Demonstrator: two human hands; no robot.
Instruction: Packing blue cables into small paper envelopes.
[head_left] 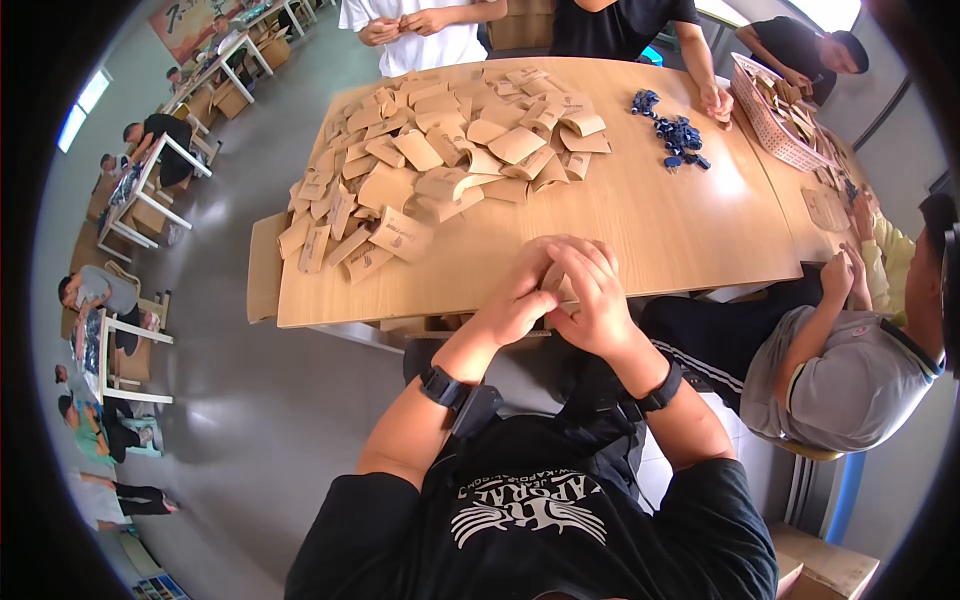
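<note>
At the wooden table's [640, 230] six o'clock edge, left hand [520, 300] and right hand [595, 300] clamp fingers on a tan card sleeve [553, 278]; likely light, stiff, creasable, best held by its edges.

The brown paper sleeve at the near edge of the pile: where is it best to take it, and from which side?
Take the brown paper sleeve by its near, free edge, coming from the person's side of the wooden table. It lies nearly flat, slightly bowed, at the pile's front, so probably nothing covers that edge.
</note>
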